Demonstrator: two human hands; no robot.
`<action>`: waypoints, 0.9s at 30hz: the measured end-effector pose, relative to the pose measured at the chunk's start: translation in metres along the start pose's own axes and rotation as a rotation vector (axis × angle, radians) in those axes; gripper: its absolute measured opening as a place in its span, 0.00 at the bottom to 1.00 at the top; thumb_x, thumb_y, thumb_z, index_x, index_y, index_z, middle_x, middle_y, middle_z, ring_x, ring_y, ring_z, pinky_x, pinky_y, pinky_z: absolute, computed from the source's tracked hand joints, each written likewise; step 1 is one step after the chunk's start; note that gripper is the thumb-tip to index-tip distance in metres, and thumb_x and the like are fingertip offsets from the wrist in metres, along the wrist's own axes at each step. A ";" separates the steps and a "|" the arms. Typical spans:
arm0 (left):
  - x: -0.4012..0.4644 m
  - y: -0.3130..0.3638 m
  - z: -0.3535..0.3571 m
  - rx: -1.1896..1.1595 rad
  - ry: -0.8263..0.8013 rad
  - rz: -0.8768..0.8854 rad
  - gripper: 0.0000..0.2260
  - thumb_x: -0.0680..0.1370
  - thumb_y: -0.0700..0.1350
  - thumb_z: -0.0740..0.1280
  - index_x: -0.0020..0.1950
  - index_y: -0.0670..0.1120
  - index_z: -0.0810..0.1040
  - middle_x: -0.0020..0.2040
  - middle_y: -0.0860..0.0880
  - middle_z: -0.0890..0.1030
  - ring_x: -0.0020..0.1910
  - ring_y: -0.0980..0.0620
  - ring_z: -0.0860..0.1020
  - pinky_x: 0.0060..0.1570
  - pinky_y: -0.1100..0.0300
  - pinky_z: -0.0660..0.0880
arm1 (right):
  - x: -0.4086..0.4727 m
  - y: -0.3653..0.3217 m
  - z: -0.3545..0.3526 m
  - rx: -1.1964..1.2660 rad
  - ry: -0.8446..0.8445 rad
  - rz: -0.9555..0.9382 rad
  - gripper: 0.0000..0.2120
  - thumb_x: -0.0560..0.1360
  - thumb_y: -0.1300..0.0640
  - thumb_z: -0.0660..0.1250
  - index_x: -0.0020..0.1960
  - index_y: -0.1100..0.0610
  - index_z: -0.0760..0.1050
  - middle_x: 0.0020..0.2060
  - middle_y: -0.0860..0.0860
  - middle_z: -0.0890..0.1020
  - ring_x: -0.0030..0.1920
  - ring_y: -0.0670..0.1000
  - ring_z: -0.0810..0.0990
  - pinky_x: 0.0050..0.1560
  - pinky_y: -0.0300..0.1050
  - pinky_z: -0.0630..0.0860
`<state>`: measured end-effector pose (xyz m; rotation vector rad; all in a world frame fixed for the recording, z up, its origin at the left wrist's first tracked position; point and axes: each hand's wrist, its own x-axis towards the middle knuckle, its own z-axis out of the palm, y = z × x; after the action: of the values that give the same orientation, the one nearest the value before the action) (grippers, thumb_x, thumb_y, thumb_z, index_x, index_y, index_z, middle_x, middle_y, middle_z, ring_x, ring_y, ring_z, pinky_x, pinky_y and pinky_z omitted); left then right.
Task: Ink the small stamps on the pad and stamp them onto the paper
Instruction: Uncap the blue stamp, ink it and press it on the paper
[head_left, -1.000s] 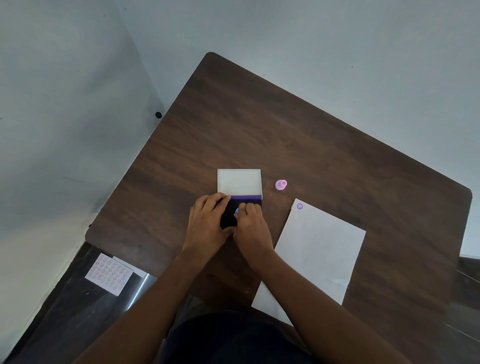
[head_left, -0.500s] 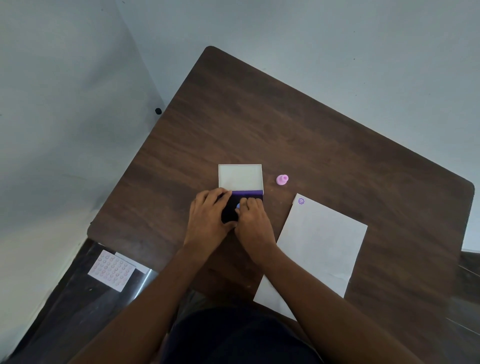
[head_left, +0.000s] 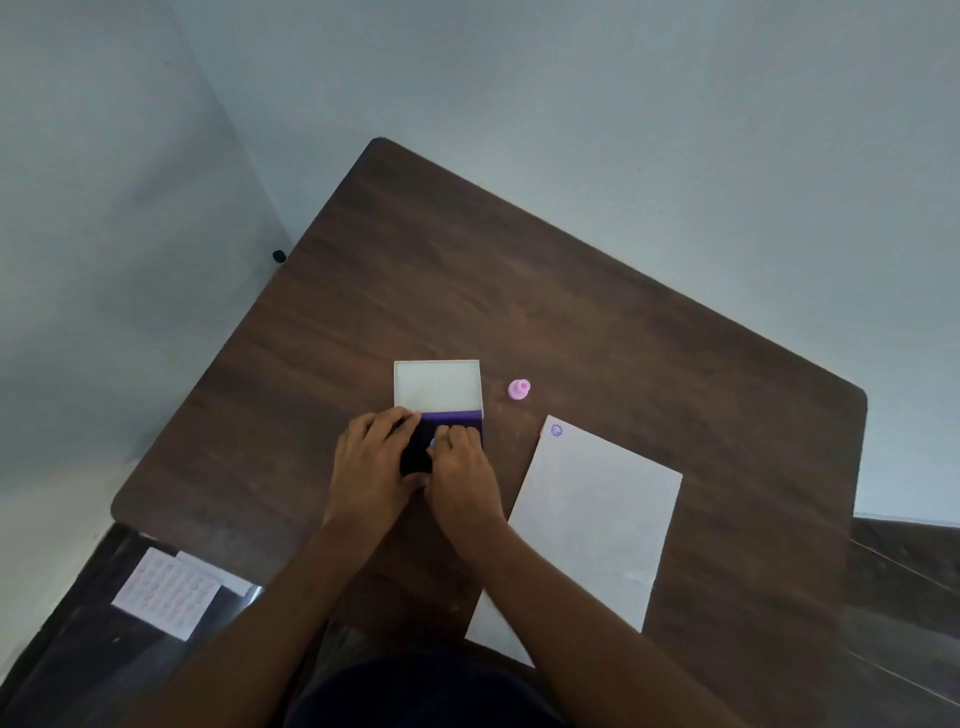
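Observation:
A dark purple ink pad (head_left: 415, 447) lies open on the brown table (head_left: 519, 301), its white lid (head_left: 437, 384) folded back beyond it. My left hand (head_left: 371, 467) holds the pad's left side. My right hand (head_left: 460, 470) pinches a small bluish stamp (head_left: 432, 442) down on the ink; the stamp is mostly hidden by the fingers. A pink stamp (head_left: 519, 389) stands on the table right of the lid. The white paper (head_left: 592, 525) lies to the right, with one purple print (head_left: 556, 429) at its far corner.
A pink sheet of round stickers or stamps (head_left: 166, 592) lies on a dark surface below the table's near left corner. Pale walls close in behind and left of the table. A small black object (head_left: 279, 255) sits by the wall at the table's left edge.
Both hands stay on the ink pad. The camera has shifted slightly, nothing else has visibly moved.

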<state>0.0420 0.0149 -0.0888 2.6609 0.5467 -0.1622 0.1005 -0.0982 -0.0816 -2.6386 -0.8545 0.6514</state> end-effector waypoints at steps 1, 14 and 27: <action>0.000 0.001 -0.001 0.001 0.008 0.006 0.34 0.63 0.52 0.79 0.66 0.46 0.74 0.65 0.47 0.75 0.61 0.46 0.70 0.58 0.50 0.71 | 0.001 0.000 0.000 0.012 -0.015 0.011 0.21 0.77 0.58 0.64 0.68 0.62 0.67 0.65 0.60 0.74 0.65 0.59 0.72 0.68 0.52 0.68; 0.005 0.019 -0.008 0.023 -0.075 -0.001 0.33 0.67 0.55 0.76 0.69 0.47 0.73 0.65 0.45 0.75 0.64 0.44 0.70 0.60 0.47 0.71 | -0.046 0.055 -0.041 0.527 0.405 0.524 0.10 0.76 0.55 0.68 0.52 0.60 0.79 0.46 0.55 0.84 0.43 0.47 0.80 0.50 0.41 0.79; 0.046 0.129 0.020 -0.162 -0.304 0.146 0.21 0.79 0.49 0.64 0.71 0.48 0.68 0.70 0.47 0.70 0.69 0.49 0.68 0.70 0.58 0.61 | -0.038 0.121 -0.054 0.689 0.434 0.841 0.15 0.72 0.46 0.70 0.53 0.54 0.77 0.50 0.51 0.83 0.43 0.48 0.78 0.48 0.40 0.77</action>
<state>0.1352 -0.0849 -0.0675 2.4446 0.2552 -0.4500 0.1581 -0.2232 -0.0717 -2.2375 0.5584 0.3939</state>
